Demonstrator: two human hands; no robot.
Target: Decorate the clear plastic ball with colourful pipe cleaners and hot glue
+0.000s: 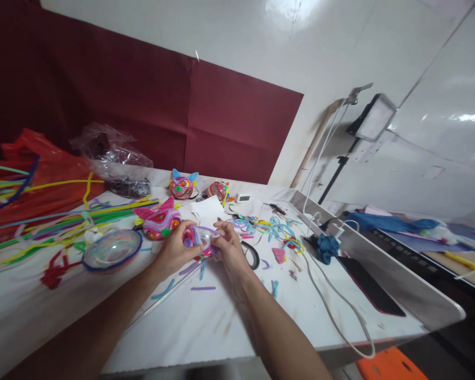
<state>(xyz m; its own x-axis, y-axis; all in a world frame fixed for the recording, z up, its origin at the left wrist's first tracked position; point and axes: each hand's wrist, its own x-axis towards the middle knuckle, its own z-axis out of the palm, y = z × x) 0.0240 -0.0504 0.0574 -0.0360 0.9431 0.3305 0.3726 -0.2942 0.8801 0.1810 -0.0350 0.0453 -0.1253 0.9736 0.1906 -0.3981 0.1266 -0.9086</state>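
Between my two hands is a clear plastic mask (pixel 204 237) partly covered with pink, purple and blue pipe cleaners. My left hand (pixel 178 247) grips its left side, fingers curled around the edge. On the right side, my right hand (pixel 228 247) pinches at the rim, where a purple pipe cleaner (pixel 206 230) runs along the top. Just beyond my left hand lies a pink, eared pipe-cleaner mask (pixel 161 219). A roll of black tape (pixel 253 254) rests beside my right hand. Short purple and blue pipe-cleaner pieces (pixel 203 288) lie below the hands.
Left are long pipe cleaners (pixel 75 224), a clear bowl-like piece with a blue rim (pixel 113 250) and a red plastic bag (pixel 55 179). Two decorated masks (pixel 182 186) stand at the back. Right are pipe-cleaner scraps (pixel 277 228), white cables (pixel 328 295) and a black phone-like slab (pixel 370 285).
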